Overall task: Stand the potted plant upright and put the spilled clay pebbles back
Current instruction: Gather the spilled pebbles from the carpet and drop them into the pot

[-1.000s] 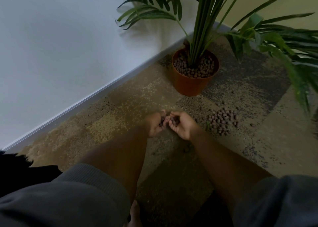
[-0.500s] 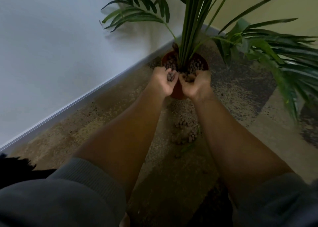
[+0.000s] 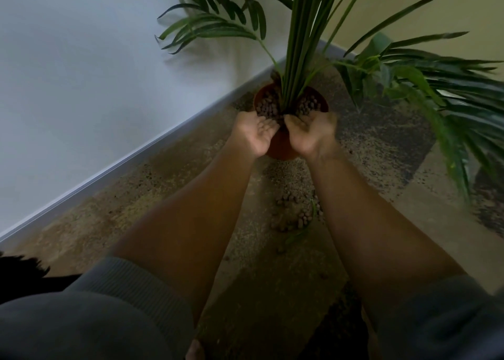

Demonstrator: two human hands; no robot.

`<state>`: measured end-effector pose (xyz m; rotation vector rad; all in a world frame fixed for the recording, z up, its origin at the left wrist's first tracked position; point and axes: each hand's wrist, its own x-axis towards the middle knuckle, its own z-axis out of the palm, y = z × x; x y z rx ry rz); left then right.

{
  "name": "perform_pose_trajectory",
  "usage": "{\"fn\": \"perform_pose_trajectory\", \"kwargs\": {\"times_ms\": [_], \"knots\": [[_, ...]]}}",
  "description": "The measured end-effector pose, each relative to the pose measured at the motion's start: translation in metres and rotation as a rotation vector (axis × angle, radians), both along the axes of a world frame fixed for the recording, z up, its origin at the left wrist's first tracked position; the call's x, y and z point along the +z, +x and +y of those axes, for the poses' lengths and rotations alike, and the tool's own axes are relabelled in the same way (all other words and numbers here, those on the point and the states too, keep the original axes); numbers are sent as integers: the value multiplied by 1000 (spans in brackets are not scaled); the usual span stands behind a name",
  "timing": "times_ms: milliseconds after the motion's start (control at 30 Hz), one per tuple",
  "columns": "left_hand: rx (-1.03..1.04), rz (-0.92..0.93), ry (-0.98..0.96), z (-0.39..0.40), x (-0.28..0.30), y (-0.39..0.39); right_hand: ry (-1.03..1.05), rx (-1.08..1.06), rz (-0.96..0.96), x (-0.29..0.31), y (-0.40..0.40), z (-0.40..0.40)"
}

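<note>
At the far centre of the floor, near the corner where two walls meet: one terracotta-coloured pot point(image 3: 281, 148), upright, holding a palm-like plant point(image 3: 297, 46) and filled to the rim with brown clay pebbles point(image 3: 268, 108) on both sides of the stems. Left hand point(image 3: 256, 133) and right hand point(image 3: 309, 132) are held side by side at the pot's near rim, palms up, fingers spread and relaxed, gripping nothing; fingertips meet the pebble surface. Spilled pebbles point(image 3: 293, 212), one loose heap, lie on the floor nearer than the pot, between the forearms, with a few strays nearer still. Floor: mottled carpet point(image 3: 174, 185) in tan, brown and grey patches. Left wall point(image 3: 81, 73) pale, with a light skirting board point(image 3: 136, 155); far wall yellowish. Grey sleeves point(image 3: 114, 313) cover the upper arms. Pot's near wall is partly hidden by the hands; fronds at right are blurred and cut off by the frame edge; a dark shape at the left edge cannot be identified.
</note>
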<state>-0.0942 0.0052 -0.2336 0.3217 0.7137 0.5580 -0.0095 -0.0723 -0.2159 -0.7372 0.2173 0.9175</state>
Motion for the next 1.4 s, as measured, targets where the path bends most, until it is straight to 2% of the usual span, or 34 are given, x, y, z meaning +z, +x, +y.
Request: {"fn": "perform_pose_trajectory", "kwargs": {"times_ms": [133,233,367,500,567,667,733,800,900,967,1033,1167,1267,1400], "knots": [[41,17,-4,-2,-3,-15,25,31,71,-12,-12,-5],[45,99,54,-5,-11,-32,-93,125,5,-26,-20,-8],[-138,493,313,-14,-39,-63,-374,345,-123,-47,-36,-13],[-516,895,639,-27,-69,-97,-699,590,-321,-70,-57,-27],[-733,985,752,-35,-82,-116,-848,685,-461,-82,-66,-36],[-955,930,745,-45,-99,-141,-1056,841,-680,-95,-76,-52],[-1151,976,824,-51,-106,-151,-1157,1006,-834,-102,-81,-60],[-1391,1053,931,-58,-109,-158,-1283,1177,-1112,-109,-83,-68],[-1511,1065,1066,-65,-117,-170,-1468,1408,-1522,-111,-90,-78],[-1544,1060,1157,-68,-117,-176,-1465,1511,-1535,-122,-91,-85],[-1555,1038,1202,-67,-119,-177,-1437,1500,-1477,-131,-94,-93],[-1463,991,1175,-63,-120,-171,-1286,1342,-1595,-135,-87,-101],[-1397,972,1227,-65,-119,-167,-1133,1333,-1611,-134,-84,-100],[-1163,984,1164,-66,-124,-152,-965,1055,-1470,-134,-91,-96]]}}
